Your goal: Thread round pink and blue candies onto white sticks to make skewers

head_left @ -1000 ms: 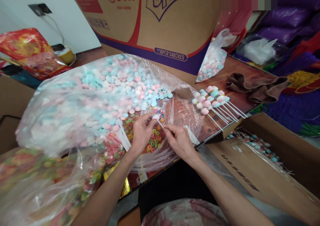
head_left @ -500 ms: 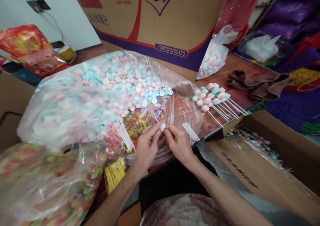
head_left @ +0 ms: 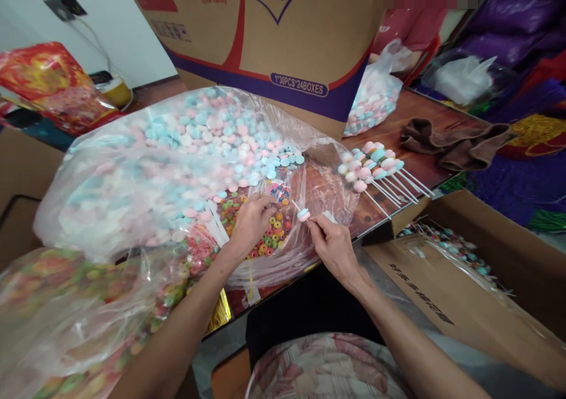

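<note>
Inspector: Since half a second ago, the left hand [head_left: 254, 219] has moved off the sweets [head_left: 303, 214] and now stands apart from them, over the rings [head_left: 278, 231]. The right hand [head_left: 333, 243] has shifted slightly rightward, carrying the stick [head_left: 296, 205].

Clerk: State of each hand?

Inspector: Right: thumb and forefinger pinched on the stick, just below the sweets. Left: fingers bent, tips partly hidden; whether they hold anything, I cannot tell.

Clerk: Position of the stick?

Inspector: Tilted, above the tabletop [head_left: 398, 137], right of the rings. Its bare tip projects beyond the sweets, up and leftward.

Clerk: Hazards?

Inspector: Three, in my judgement. A loosened pinch, being the only visible support, could let the stick turn or drop. Pressure off the stick's line could split the soft-looking sweets or bend the stick. Lastly, the loaded sticks [head_left: 371, 163] lie with their ends at the tabletop's edge; a brush from the right forearm could tip some toward the carton [head_left: 424, 281].
</note>
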`<move>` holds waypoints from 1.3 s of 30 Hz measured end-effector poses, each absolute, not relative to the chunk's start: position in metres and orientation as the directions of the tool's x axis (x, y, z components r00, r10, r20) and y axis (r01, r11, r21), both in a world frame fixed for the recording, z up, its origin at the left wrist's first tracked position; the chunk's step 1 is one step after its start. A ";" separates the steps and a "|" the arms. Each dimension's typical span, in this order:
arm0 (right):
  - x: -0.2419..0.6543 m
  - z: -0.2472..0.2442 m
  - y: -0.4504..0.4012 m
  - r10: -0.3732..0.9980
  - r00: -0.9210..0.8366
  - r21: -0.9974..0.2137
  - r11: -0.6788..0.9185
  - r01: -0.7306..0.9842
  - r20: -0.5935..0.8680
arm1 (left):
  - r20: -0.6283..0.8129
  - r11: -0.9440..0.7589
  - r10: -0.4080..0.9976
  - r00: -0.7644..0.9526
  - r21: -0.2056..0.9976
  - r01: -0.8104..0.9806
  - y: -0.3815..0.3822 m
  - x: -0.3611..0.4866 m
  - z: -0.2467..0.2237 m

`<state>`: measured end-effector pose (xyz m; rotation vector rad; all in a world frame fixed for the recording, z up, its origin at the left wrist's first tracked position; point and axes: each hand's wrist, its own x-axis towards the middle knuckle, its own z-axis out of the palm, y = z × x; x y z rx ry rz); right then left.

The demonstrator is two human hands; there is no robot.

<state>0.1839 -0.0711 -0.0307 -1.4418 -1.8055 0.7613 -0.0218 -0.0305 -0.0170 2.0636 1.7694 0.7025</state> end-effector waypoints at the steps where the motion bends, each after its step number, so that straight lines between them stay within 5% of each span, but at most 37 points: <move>1: 0.184 -0.032 -0.071 0.977 -0.143 -0.794 0.212 0.570 0.158 | 0.159 -0.173 0.983 0.097 0.585 0.792 -0.033 -0.023 -0.016; 8: 0.185 -0.035 -0.073 0.975 -0.151 -0.780 0.220 0.585 0.161 | 0.171 -0.184 0.980 0.101 0.596 0.781 -0.051 -0.033 -0.013; 18: 0.185 -0.038 -0.073 0.971 -0.157 -0.782 0.236 0.577 0.178 | -0.033 -0.242 0.967 0.251 0.173 0.955 -0.050 -0.014 0.006; 21: 0.186 -0.038 -0.073 0.967 -0.161 -0.784 0.253 0.567 0.196 | -0.079 -0.233 0.966 0.245 0.136 0.963 -0.049 -0.014 0.010; 24: 0.186 -0.036 -0.074 0.959 -0.198 -0.767 0.283 0.576 0.205 | -0.039 -0.244 0.965 0.259 0.227 0.943 -0.047 -0.021 0.003; 27: 0.183 -0.032 -0.077 0.941 -0.249 -0.755 0.332 0.565 0.228 | 0.056 -0.170 0.985 0.163 0.474 0.864 -0.046 -0.027 -0.004; 31: 0.178 -0.029 -0.078 0.927 -0.285 -0.801 0.357 0.480 0.242 | -0.102 0.123 0.991 -0.081 0.938 0.324 -0.050 -0.029 0.001; 35: 0.175 -0.029 -0.076 0.915 -0.275 -0.826 0.390 0.407 0.296 | -0.306 0.287 0.950 -0.059 0.933 -0.217 -0.052 -0.033 0.010; 39: 0.174 -0.029 -0.076 0.898 -0.278 -0.815 0.429 0.389 0.340 | -0.346 0.325 0.938 0.002 0.880 -0.346 -0.053 -0.036 0.008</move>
